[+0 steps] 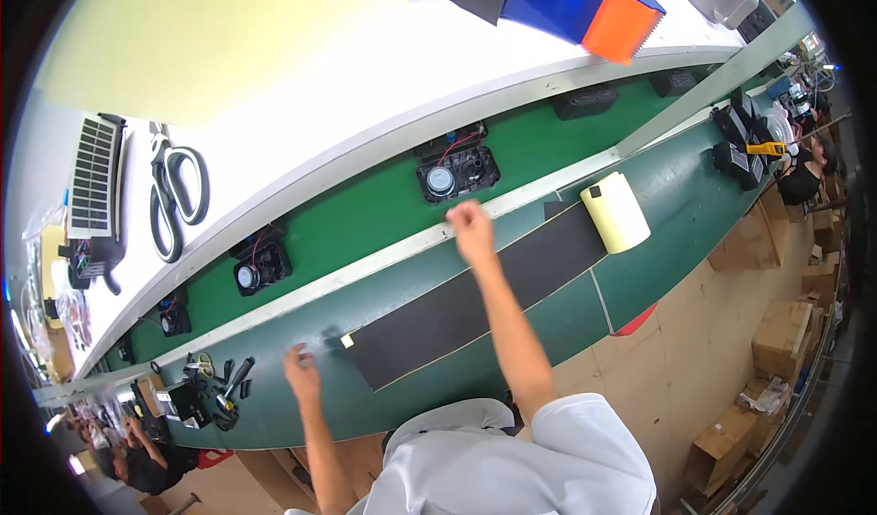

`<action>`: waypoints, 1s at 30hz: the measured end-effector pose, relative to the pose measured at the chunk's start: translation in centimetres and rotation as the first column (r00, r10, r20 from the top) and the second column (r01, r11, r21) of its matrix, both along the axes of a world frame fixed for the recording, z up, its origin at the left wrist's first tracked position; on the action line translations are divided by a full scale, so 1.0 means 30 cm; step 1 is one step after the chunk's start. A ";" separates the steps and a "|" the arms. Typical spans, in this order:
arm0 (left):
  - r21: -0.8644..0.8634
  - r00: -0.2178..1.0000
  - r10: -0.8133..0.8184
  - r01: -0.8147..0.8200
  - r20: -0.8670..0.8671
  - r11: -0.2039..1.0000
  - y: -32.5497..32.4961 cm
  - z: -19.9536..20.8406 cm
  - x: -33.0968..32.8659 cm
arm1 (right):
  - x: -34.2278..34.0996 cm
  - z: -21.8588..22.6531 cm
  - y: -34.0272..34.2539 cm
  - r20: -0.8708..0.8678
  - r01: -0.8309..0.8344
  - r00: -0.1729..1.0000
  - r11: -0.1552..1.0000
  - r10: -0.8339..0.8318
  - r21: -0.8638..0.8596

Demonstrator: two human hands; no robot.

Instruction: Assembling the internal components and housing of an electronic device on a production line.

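Note:
A long black sheet (438,319) with a pale yellow edge lies across the green worktable, its right end running into a pale yellow roll (615,212). A small pale tab (348,341) sits at the sheet's left corner. My right hand (471,232) is over the sheet's far side, by the white rail, with its fingers closed; what they hold, if anything, is too small to make out. Just beyond it, an open black casing (459,175) with a round speaker and red wires rests on the green belt. My left hand (301,371) hovers left of the sheet, fingers loosely apart, holding nothing visible.
More open casings (260,264) and closed black ones (585,102) sit along the belt. Scissors (174,191) and a blue-orange tape dispenser (585,13) lie on the white shelf above. Tools (224,396) are at the table's left. Cardboard boxes (784,337) stand on the floor right.

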State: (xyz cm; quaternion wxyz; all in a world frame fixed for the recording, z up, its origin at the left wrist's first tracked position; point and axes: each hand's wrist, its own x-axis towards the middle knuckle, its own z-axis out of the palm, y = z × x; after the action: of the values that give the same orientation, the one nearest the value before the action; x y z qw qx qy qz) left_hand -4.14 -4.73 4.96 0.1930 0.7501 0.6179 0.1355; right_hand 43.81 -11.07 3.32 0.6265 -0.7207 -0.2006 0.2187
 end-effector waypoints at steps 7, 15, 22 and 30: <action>-0.205 0.974 -0.078 0.122 0.213 0.971 -0.185 0.073 0.466 | 0.292 -0.008 0.224 0.294 -0.108 0.941 0.972 0.168 -0.210; 0.162 0.849 -0.457 0.428 0.266 0.889 0.147 0.130 1.018 | 0.232 0.011 0.259 0.505 0.165 0.850 0.837 0.148 -0.521; 0.030 0.481 -0.787 0.859 -0.387 0.511 0.544 -0.159 1.696 | 0.124 0.026 -0.146 0.302 0.349 0.914 0.903 -0.270 -0.250; -0.326 0.167 -0.948 0.911 -0.272 0.254 0.646 -0.194 1.937 | -0.118 0.037 -0.873 0.205 0.423 0.906 0.806 -0.370 -0.413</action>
State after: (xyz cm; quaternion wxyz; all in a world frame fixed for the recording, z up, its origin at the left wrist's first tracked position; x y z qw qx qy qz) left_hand 53.99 14.66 -0.86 0.1310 0.9689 0.0612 -0.2011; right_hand 40.26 -37.28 4.44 0.4624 -0.8826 -0.0252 0.0812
